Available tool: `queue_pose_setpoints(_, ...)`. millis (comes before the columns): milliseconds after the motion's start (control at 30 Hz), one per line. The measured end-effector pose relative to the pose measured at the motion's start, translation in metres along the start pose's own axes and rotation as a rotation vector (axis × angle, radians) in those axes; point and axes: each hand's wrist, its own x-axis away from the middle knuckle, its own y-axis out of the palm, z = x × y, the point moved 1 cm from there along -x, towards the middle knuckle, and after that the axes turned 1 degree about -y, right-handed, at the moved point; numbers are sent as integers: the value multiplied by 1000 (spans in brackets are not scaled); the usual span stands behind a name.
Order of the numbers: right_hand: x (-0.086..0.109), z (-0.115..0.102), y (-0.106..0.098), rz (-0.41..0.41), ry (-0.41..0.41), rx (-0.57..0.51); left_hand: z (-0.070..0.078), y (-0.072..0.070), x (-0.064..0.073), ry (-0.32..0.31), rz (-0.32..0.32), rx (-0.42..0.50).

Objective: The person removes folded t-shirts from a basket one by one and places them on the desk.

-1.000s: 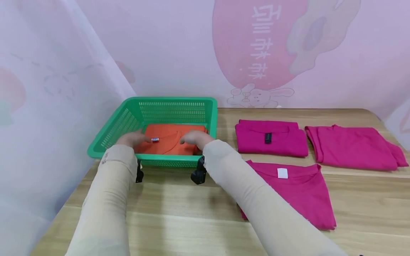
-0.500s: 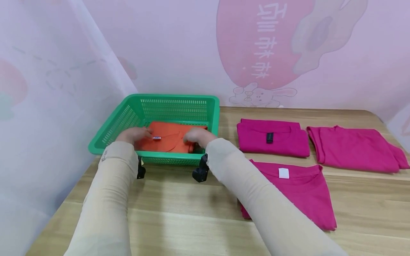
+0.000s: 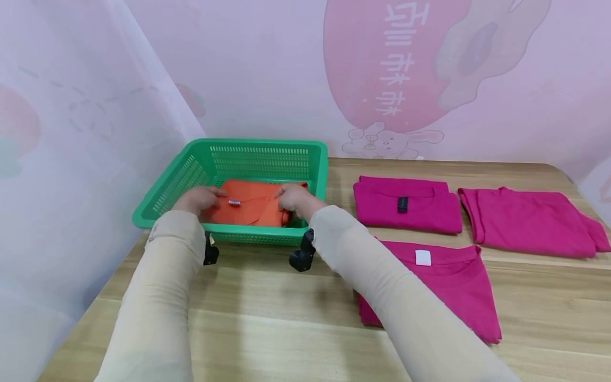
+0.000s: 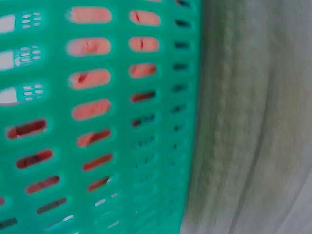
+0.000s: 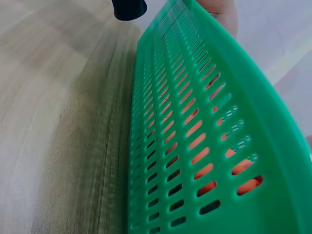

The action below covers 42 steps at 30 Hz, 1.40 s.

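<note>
A folded orange T-shirt (image 3: 248, 204) with a small white label lies inside a green plastic basket (image 3: 260, 231). At the shirt's left side, my left hand (image 3: 198, 199) holds its edge, some fingers hidden by the sleeve and basket rim. My right hand (image 3: 293, 198) holds the right edge with bent fingers, and layered cloth shows just below them. In the left wrist view the slotted basket wall (image 4: 56, 112) fills the left part, with orange showing through. The right wrist view looks along the basket's outer wall (image 5: 161, 136), and part of a hand (image 5: 222, 14) shows above the rim.
To the right on the wooden table (image 3: 286, 318) lie three folded magenta garments: one with a black label (image 3: 406, 209), one with a white label (image 3: 439, 281), partly under the right sleeve, and one at far right (image 3: 530, 220). A printed curtain (image 3: 267, 69) hangs behind.
My fingers have moved from reaching over the orange T-shirt to bending at its sides. Its left back corner has shifted slightly right. The head view has shifted a little; the magenta garments stay put.
</note>
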Motion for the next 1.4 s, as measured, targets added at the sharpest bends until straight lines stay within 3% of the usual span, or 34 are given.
queue_pose_setpoints(133,0,0,-1,17,-41,-34,4,-2,7,-4,61,121)
queue_pose_setpoints(500,14,-10,-11,82,-186,-55,10,-15,30,46,182,255)
queue_pose_setpoints(667,20,-17,-27,116,-222,-92,18,-22,45,96,193,352)
queue_pose_setpoints(867,38,-20,-53,159,-271,-180,37,-25,62,171,147,525)
queue_pose_setpoints(1167,88,-7,-92,192,-272,-273,79,1,90,294,137,661)
queue_pose_setpoints(1400,126,20,-116,236,-256,-216,100,33,106,387,88,662)
